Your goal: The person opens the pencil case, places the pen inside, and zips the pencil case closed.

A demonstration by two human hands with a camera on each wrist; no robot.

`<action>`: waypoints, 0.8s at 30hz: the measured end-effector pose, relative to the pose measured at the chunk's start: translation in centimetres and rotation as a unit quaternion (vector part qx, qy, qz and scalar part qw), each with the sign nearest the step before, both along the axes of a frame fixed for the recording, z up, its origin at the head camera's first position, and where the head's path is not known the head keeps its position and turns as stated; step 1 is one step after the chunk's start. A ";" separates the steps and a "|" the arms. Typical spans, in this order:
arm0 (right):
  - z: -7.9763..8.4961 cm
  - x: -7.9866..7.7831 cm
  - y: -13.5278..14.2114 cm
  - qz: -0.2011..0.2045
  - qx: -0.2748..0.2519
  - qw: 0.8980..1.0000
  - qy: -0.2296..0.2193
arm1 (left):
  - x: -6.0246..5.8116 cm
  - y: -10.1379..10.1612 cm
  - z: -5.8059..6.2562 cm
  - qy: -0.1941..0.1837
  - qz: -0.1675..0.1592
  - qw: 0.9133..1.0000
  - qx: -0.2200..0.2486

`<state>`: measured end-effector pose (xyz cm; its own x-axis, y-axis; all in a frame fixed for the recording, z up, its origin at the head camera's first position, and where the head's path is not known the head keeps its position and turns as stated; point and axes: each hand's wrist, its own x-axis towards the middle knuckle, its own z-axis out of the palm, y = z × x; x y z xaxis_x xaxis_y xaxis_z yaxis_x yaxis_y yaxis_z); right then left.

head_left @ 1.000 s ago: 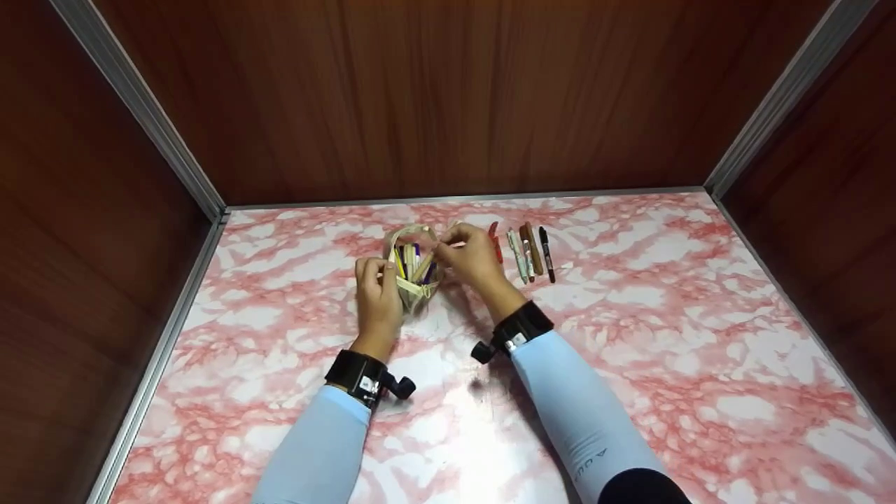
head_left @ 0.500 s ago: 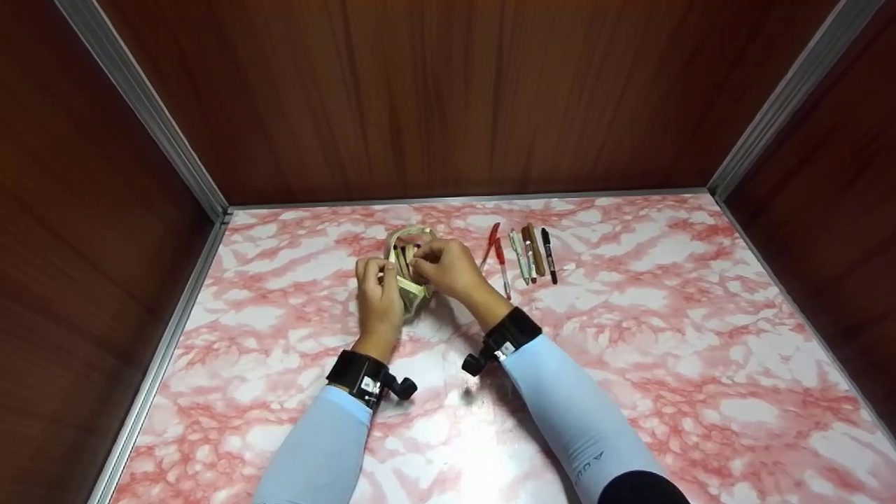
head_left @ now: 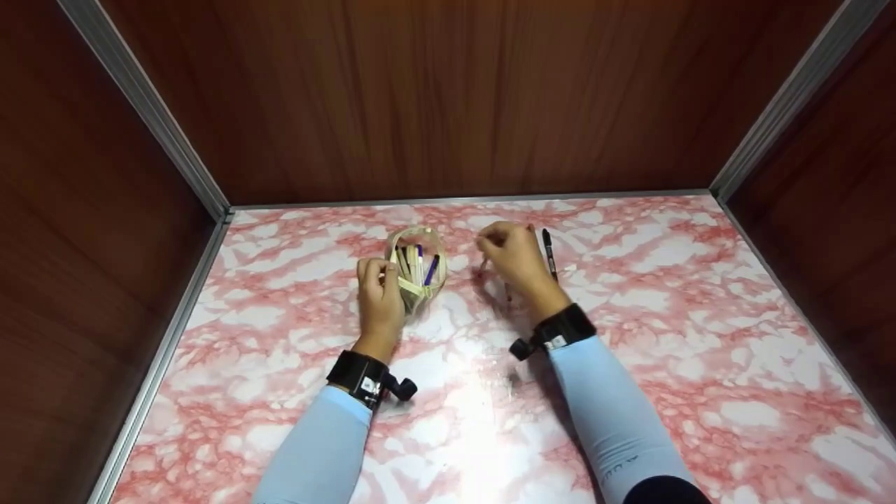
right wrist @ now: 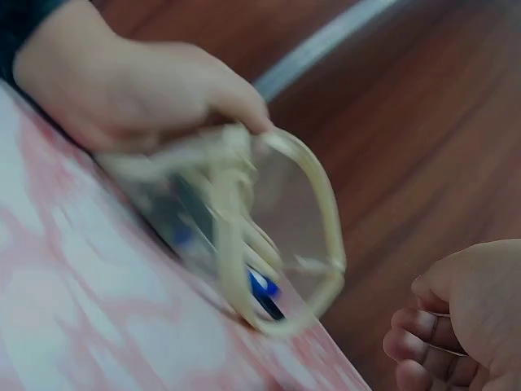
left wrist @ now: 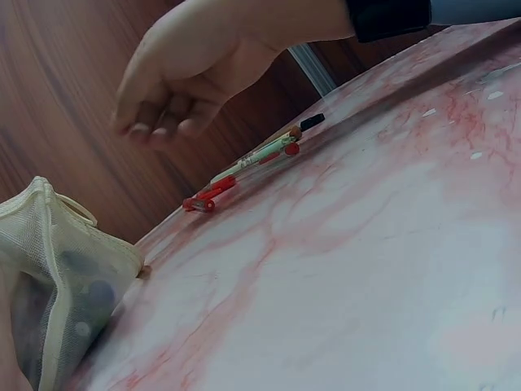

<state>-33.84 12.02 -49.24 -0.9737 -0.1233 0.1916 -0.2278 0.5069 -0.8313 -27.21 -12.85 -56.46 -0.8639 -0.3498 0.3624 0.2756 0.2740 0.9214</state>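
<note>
My left hand (head_left: pixel 378 290) holds the near left side of a pale mesh pencil pouch (head_left: pixel 411 301), whose zipped top gapes. Inside stand several pens, among them a purple pen (head_left: pixel 432 270) leaning at the right. In the right wrist view the left hand (right wrist: pixel 155 90) grips the pouch at its rim (right wrist: pixel 335 244). My right hand (head_left: pixel 518 259) hovers right of the pouch, over the row of pens, its fingers loosely curled with nothing between them. Red pens (left wrist: pixel 216 191) and a light green pen (left wrist: pixel 264 153) lie beneath it in the left wrist view.
A black marker (head_left: pixel 549 248) lies at the right end of the row. The marbled red and white tabletop (head_left: pixel 672 336) is bounded by a dark wooden back wall (head_left: pixel 448 105) and side walls with metal edging (head_left: pixel 168 133).
My right hand has come out of the pouch opening and moved right, over the red and green pens, which it now mostly covers. The left hand and pouch have stayed in place.
</note>
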 end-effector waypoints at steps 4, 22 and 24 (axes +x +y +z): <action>-0.3 -0.6 3.1 -0.029 0.017 0.999 0.029 | 0.0 0.1 0.0 0.004 0.003 1.000 0.001; -1.8 -1.5 12.3 -0.123 0.092 0.988 0.002 | 0.1 0.0 0.2 0.000 0.001 1.000 0.004; -2.1 -1.5 12.6 -0.122 0.100 0.987 -0.004 | 0.1 0.0 0.2 -0.003 0.002 1.000 0.003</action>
